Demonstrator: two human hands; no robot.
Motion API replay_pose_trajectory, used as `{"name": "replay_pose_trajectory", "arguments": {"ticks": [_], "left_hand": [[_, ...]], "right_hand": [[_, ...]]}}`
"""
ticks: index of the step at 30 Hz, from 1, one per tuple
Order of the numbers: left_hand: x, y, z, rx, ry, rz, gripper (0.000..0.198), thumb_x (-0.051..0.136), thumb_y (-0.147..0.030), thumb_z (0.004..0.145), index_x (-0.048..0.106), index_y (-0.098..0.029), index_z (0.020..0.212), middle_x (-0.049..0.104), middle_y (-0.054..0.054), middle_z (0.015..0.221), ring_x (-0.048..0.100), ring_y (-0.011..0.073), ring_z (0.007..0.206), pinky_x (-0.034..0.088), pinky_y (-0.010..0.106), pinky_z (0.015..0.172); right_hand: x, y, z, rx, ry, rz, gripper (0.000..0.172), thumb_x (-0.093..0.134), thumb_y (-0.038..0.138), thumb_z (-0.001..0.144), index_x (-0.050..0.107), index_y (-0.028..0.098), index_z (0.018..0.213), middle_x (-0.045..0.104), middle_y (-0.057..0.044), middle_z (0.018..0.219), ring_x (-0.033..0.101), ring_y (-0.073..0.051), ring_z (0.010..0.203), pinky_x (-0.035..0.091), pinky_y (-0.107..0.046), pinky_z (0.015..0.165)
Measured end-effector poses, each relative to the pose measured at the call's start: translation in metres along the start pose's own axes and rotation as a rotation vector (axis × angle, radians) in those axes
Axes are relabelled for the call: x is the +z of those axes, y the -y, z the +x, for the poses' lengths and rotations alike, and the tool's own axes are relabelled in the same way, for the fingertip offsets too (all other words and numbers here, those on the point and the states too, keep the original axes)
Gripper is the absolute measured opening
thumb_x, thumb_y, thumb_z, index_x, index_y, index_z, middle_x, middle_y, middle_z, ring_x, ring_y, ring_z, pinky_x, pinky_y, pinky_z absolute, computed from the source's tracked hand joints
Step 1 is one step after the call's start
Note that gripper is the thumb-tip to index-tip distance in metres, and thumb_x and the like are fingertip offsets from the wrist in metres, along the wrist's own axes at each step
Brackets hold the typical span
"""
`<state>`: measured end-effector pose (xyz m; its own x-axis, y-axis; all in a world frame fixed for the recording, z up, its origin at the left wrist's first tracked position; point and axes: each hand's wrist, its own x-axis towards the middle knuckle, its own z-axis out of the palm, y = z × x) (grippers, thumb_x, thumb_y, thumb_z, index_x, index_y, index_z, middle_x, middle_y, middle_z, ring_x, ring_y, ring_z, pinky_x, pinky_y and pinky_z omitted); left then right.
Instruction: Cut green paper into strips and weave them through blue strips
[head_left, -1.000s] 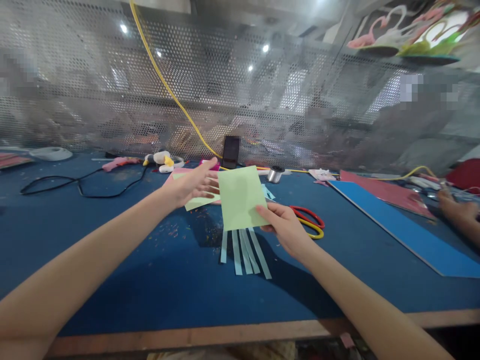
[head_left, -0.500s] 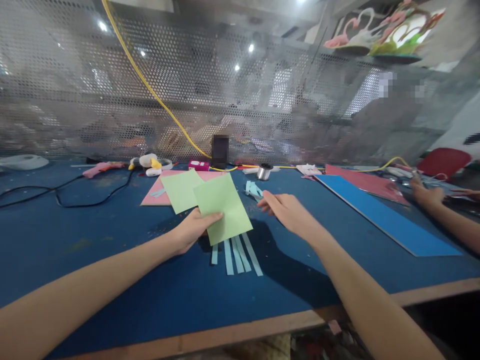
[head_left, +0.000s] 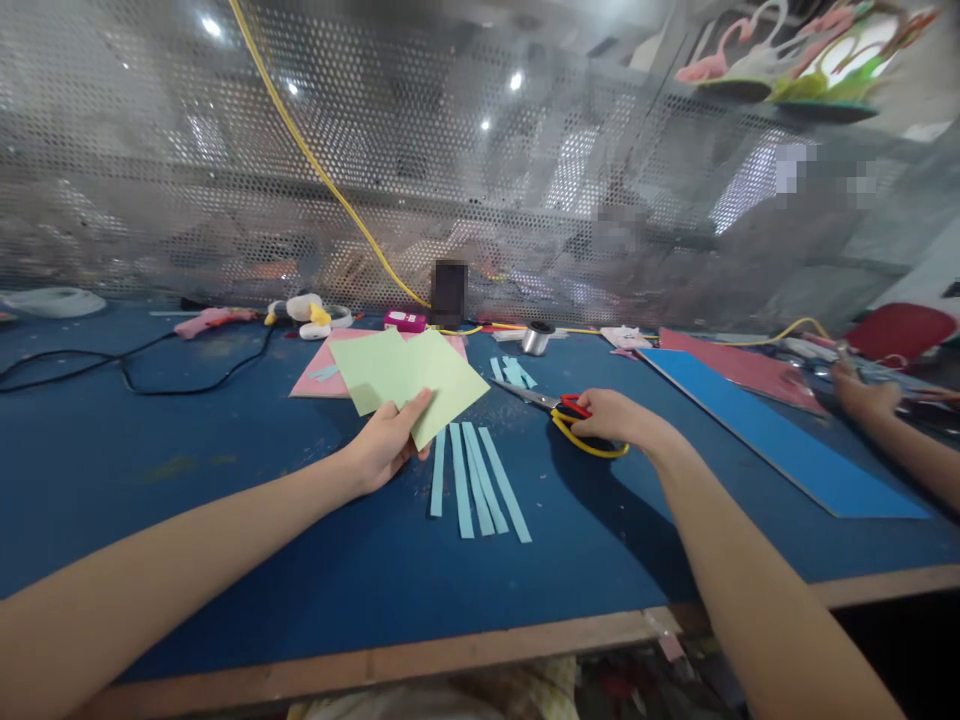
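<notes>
My left hand (head_left: 394, 440) is closed on a light green paper sheet (head_left: 450, 385), thumb on top, just above the table. A second light green sheet (head_left: 367, 368) lies behind it on a pink sheet (head_left: 304, 380). In my right hand (head_left: 619, 415) is a pair of scissors (head_left: 555, 402) with red and yellow handles, gripped by the loops. Their blades point left toward the green paper. Several long light blue paper strips (head_left: 486, 480) lie fanned out in front of my left hand. A small group of shorter blue pieces (head_left: 514, 372) sits beyond the scissor tips.
On the right lie a blue board (head_left: 772, 430) and a red sheet (head_left: 735, 368), with another person's hand (head_left: 866, 395) beyond. A wire spool (head_left: 537, 338), magenta box (head_left: 405, 320), pink glue gun (head_left: 214, 320) with a black cord, and plush toy (head_left: 300, 312) line the back.
My right hand, which showed no scissors before, now holds them and has moved slightly right. The green sheet in my left hand has moved up and away, uncovering more of the blue strips.
</notes>
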<state>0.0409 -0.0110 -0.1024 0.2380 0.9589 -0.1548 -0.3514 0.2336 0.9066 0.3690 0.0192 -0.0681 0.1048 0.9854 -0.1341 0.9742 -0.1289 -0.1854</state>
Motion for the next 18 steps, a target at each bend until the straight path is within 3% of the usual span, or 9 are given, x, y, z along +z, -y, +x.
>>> {"name": "replay_pose_trajectory", "arguments": {"ticks": [5, 8, 11, 13, 15, 18], "left_hand": [[-0.007, -0.006, 0.0, 0.017, 0.038, -0.113, 0.029, 0.074, -0.04, 0.084, 0.062, -0.014, 0.081, 0.054, -0.004, 0.061, 0.046, 0.005, 0.043, 0.041, 0.016, 0.036], [-0.013, -0.015, -0.001, -0.021, 0.018, -0.171, 0.023, 0.075, -0.036, 0.084, 0.065, -0.015, 0.085, 0.054, -0.005, 0.063, 0.046, 0.0042, 0.044, 0.042, 0.014, 0.036], [-0.02, -0.022, -0.001, -0.021, -0.004, -0.184, 0.018, 0.075, -0.03, 0.083, 0.066, -0.015, 0.088, 0.057, -0.004, 0.065, 0.048, 0.0052, 0.045, 0.043, 0.016, 0.036], [-0.024, -0.023, 0.001, -0.005, -0.02, -0.184, 0.017, 0.075, -0.028, 0.083, 0.066, -0.014, 0.088, 0.06, -0.002, 0.067, 0.052, 0.0069, 0.047, 0.044, 0.017, 0.036], [-0.027, -0.022, 0.003, 0.01, -0.041, -0.19, 0.018, 0.075, -0.028, 0.082, 0.066, -0.014, 0.088, 0.061, -0.001, 0.068, 0.054, 0.0085, 0.05, 0.044, 0.018, 0.035], [-0.027, -0.018, 0.007, 0.027, -0.078, -0.204, 0.018, 0.075, -0.028, 0.083, 0.064, -0.015, 0.088, 0.061, -0.001, 0.068, 0.055, 0.0091, 0.05, 0.044, 0.019, 0.036]], "right_hand": [[0.003, 0.01, 0.004, -0.026, -0.196, 0.156, 0.023, 0.076, 0.025, 0.057, 0.055, 0.02, 0.066, 0.059, -0.002, 0.066, 0.057, -0.019, 0.065, 0.034, -0.027, 0.055], [0.0, 0.025, 0.0, -0.017, -0.348, 0.293, 0.038, 0.079, 0.044, 0.06, 0.049, 0.022, 0.071, 0.056, -0.003, 0.07, 0.055, -0.02, 0.07, 0.038, -0.029, 0.057], [-0.003, 0.05, -0.013, -0.096, -0.359, 0.484, 0.047, 0.06, 0.068, 0.077, 0.048, 0.023, 0.08, 0.053, -0.001, 0.069, 0.053, -0.018, 0.063, 0.045, -0.03, 0.058], [-0.002, 0.069, -0.026, -0.204, -0.278, 0.65, 0.052, 0.04, 0.074, 0.087, 0.047, 0.023, 0.08, 0.051, 0.001, 0.065, 0.053, -0.016, 0.057, 0.05, -0.031, 0.059], [0.002, 0.085, -0.041, -0.346, -0.001, 1.132, 0.054, 0.047, 0.077, 0.082, 0.048, 0.023, 0.079, 0.05, 0.003, 0.063, 0.048, -0.013, 0.048, 0.053, -0.033, 0.055], [0.012, 0.096, -0.057, -0.304, 0.386, 1.392, 0.065, 0.04, 0.084, 0.079, 0.051, 0.021, 0.07, 0.043, 0.005, 0.053, 0.033, -0.008, 0.032, 0.042, -0.027, 0.032]]}}
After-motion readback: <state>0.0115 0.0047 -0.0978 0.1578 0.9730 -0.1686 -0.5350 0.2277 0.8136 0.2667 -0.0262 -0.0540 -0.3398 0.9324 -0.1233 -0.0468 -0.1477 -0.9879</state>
